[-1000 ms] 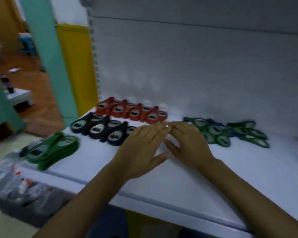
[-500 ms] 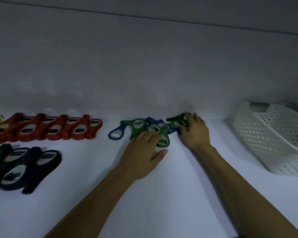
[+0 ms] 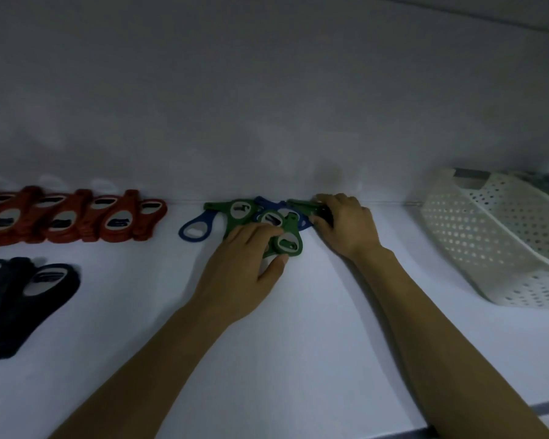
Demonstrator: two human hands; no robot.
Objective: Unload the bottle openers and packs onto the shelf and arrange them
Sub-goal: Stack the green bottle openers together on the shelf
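Forearms are stretched across the white metal shelf [image 3: 298, 359]. Compared with a second ago, the hands have been shifted rightwards, off the flat-pressed spot by the tidy rows and onto the messy heap. So the sorted colours look done and this heap is probably what's being tackled now.

At the near left, the row of black plastic bottle openers [image 3: 35, 289] is left alone. Next back, the left hand [image 3: 244, 270] is curled over a green plastic bottle opener with an oval ring head [image 3: 287, 245], thumb tucked against its near end, so it's clamped rather than just touched. That opener is pointed ring-first at the shelf's front edge, long axis running near to far. It's sat on the jumbled pile of green and blue plastic openers [image 3: 251, 213], all lying at odd angles. A blue ring-headed plastic opener [image 3: 195, 228] is stuck out at the left, ring toward the near left, axis on a diagonal.

Slightly further back and apart from the left, the right hand [image 3: 349, 229] is closed round the rear green plastic opener [image 3: 300, 205], which is laid roughly left to right against the back wall. Level with that, an overlapped row of red plastic openers [image 3: 76, 220] is seen at the left and a white perforated plastic basket [image 3: 488, 242] at the right.

Barely anything's been moved since half a second ago, so a grip is likely being settled before straightening.
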